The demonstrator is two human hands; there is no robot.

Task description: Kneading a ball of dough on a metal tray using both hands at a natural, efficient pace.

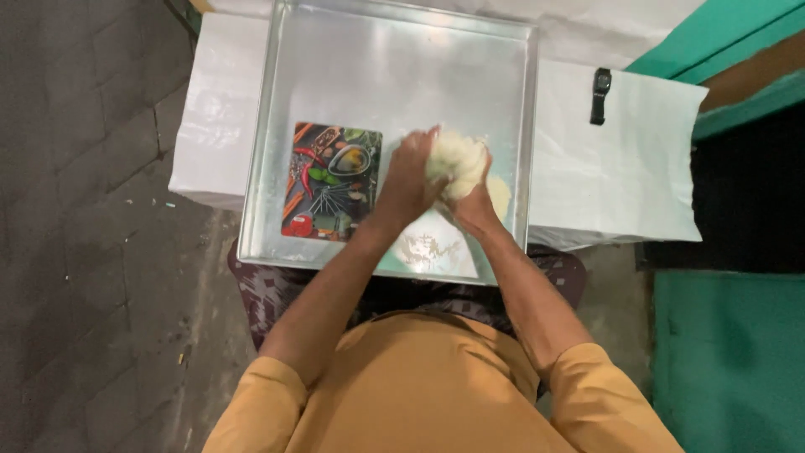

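Both my hands grip a pale, lumpy ball of dough (457,158) above a large square metal tray (394,67). My left hand (408,174) wraps the dough's left side. My right hand (475,204) cups it from below and the right. A second pale piece of dough (500,195) lies on the tray just right of my right hand. Under my wrists the tray surface (432,248) is dusted white with flour.
A colourful rectangular board printed with vegetables and spices (331,180) lies in the tray's left half. The tray rests on a white-covered table (616,168). A black wristwatch (599,95) lies on the cover at the right. Grey paving is at left, green wall at right.
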